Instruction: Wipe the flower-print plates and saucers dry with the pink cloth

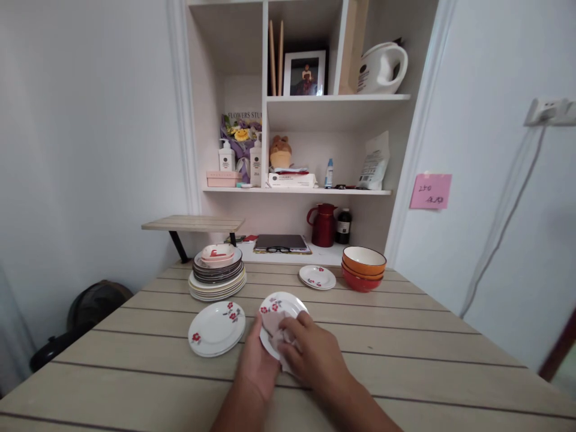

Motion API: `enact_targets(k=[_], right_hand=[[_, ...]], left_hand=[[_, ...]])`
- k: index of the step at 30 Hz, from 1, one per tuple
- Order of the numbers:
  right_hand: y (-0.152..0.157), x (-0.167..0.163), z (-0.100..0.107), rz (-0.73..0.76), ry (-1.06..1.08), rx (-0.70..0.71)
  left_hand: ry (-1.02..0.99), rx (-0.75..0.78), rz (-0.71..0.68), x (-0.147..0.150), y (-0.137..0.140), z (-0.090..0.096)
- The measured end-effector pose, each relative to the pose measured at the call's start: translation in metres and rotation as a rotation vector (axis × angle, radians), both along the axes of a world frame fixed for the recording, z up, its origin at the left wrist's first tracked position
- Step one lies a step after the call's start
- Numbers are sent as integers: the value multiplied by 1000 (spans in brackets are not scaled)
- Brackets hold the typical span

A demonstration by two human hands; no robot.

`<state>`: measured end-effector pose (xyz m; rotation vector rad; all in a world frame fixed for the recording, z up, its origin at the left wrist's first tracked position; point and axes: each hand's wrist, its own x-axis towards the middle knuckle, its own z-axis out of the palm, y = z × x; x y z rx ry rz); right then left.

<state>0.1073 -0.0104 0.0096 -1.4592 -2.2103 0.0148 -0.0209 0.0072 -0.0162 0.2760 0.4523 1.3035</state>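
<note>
A small white plate (pixel 288 300) with red flowers is tilted toward me above the table. My left hand (pixel 257 360) grips it by its left and lower edge. Bunched in the closed fingers of my right hand (pixel 317 348) is a pale tissue (pixel 272 324), pressed against the plate's face. Part of the tissue hangs below the plate's rim. To the left lies a short stack of larger flowered plates (pixel 213 330). Behind my hands sits a pair of small flowered plates (pixel 317 276).
A tall stack of plates (pixel 217 288) topped by small pink dishes (pixel 218 255) stands back left. Orange and red bowls (pixel 363 270) are stacked back right. Behind them are a red jug (pixel 324 225), a dark bottle (pixel 343 227) and a laptop (pixel 281 242) with glasses before it.
</note>
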Motion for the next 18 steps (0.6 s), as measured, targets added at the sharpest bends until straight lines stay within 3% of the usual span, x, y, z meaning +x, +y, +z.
enact_targets(k=[3,6,9,13,18], right_hand=[[-1,-3,2,27,-12,37],[6,9,5,-81,39,75],[14,25,7,-214,91,84],[17,33,5,-243,87,44],[8,16,0,-73,23,-13]], left_hand=[[57,0,-135,9,-6,3],[73,8,-250,16,-10,5],[61,19,-276,17,-12,9],[7,31,-171,9,-9,11],[1,10,74,-2,-3,8]])
